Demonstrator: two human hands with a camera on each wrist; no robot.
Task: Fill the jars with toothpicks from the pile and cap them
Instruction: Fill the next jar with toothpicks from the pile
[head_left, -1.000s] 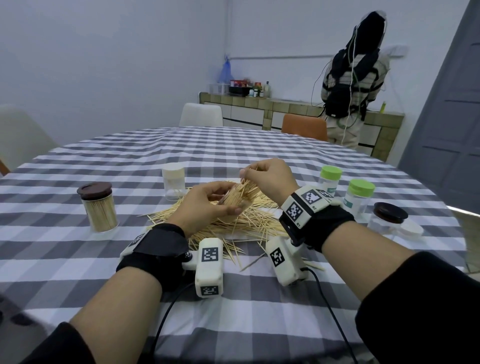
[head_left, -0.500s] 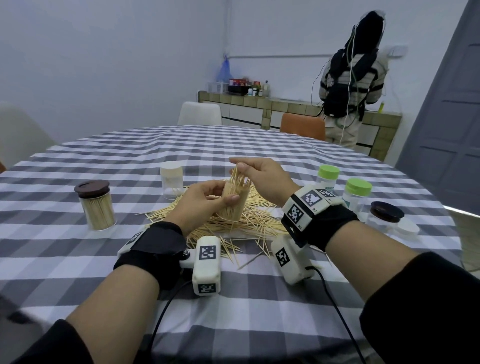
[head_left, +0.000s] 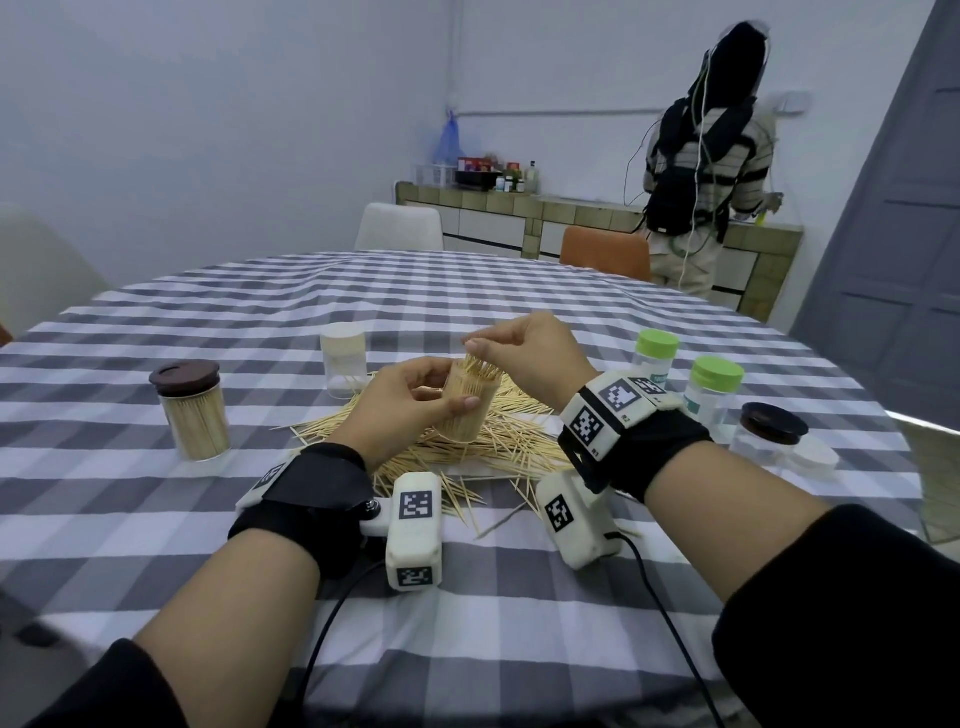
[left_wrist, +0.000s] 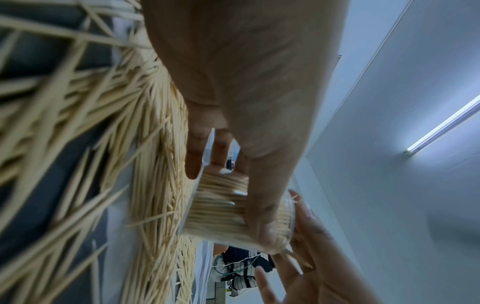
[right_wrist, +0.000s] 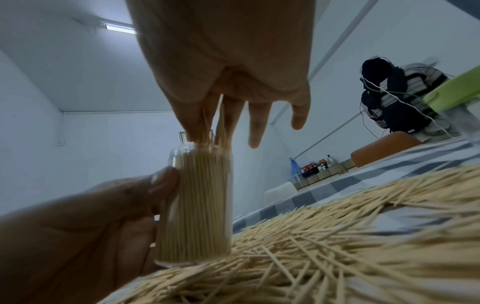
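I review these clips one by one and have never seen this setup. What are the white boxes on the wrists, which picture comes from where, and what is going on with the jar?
No robot here: a person works bare-handed. The white boxes strapped to each wrist are cameras; a third sits on the head. The wide picture is the head view, the two close ones look along each hand.

The left hand grips a clear open jar packed with toothpicks, over the loose toothpick pile on the checked tablecloth. The right hand pinches a few toothpicks at the jar's mouth.

Also on the cloth: a filled brown-capped jar, a white-topped jar, two green-capped jars and another brown-capped jar.
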